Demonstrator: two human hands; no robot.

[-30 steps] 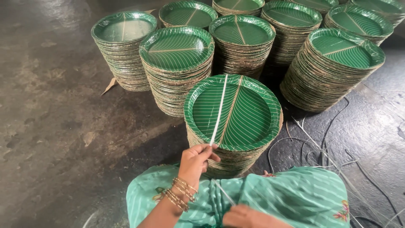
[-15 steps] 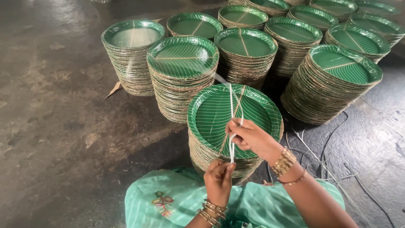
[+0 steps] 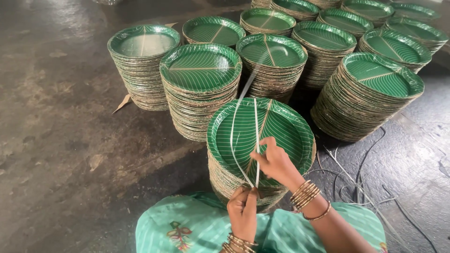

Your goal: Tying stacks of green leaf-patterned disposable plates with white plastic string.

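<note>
1. Your lap is nearest the camera, covered in light green cloth with a small embroidered motif.
2. Your left hand sits just above the lap, fingers pinched shut on the lower end of a thin white plastic strap. Gold bangles ring that wrist.
3. Your right hand is a little farther out, over the near side of the plate stack, with thumb and fingertips closed on the same strap higher up. Bangles circle this wrist too.
4. The strap runs in two strands from your hands up across the top plate; one strand carries on toward the stacks behind.
5. It lies over the nearest stack of green leaf-patterned paper plates, which stands on the floor directly in front of your knees.
6. To the right of that stack, loose straps and dark cords lie scattered on the floor.
7. Behind it stand further plate stacks in close rows, some touching.
8. The dark concrete floor spreads to the left, with a scrap of brown paper beside the far-left stack.
</note>
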